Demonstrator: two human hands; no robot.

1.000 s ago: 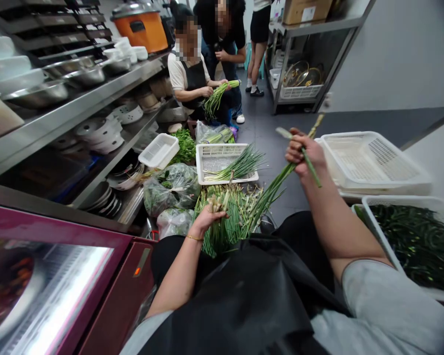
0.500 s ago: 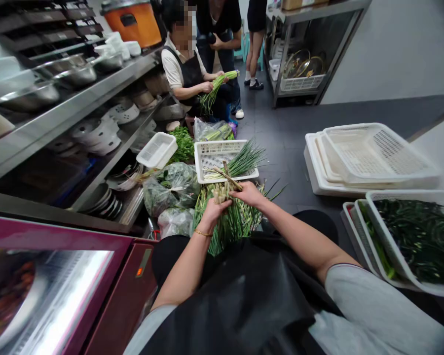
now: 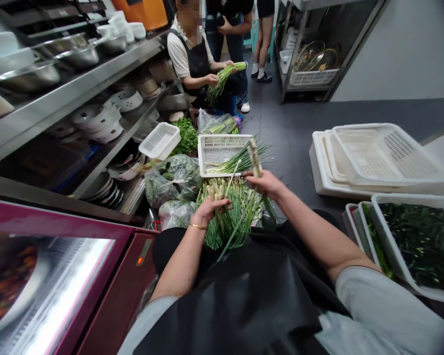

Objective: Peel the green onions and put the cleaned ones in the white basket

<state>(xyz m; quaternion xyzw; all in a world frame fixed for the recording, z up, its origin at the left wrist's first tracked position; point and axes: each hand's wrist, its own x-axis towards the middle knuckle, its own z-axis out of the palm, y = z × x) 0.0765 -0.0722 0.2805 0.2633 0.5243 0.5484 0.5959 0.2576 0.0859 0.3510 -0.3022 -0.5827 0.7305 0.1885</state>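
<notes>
My left hand (image 3: 210, 207) is closed around a bunch of green stalks (image 3: 225, 229) with pale root ends pointing up. A gold bracelet circles that wrist. To its right, my right hand (image 3: 264, 183) grips a few thick pale stalks (image 3: 254, 155), held upright. One thin stalk slants up between the two hands. Below them lies a pile of long greens across my lap. Just beyond, a white perforated basket (image 3: 225, 140) holds some slender green stalks (image 3: 227, 163).
Plastic bags of greens (image 3: 173, 180) and a small white basket (image 3: 160, 140) lie left, beside a metal shelf (image 3: 77, 93). Stacked white baskets (image 3: 392, 185) and one of dark greens (image 3: 422, 241) stand right. A seated person (image 3: 196, 64) holds greens ahead; others stand behind.
My right hand has moved right, away from my left, and now holds thick stalks upright. The bunch in my left hand stays gripped. The view has shifted slightly.
</notes>
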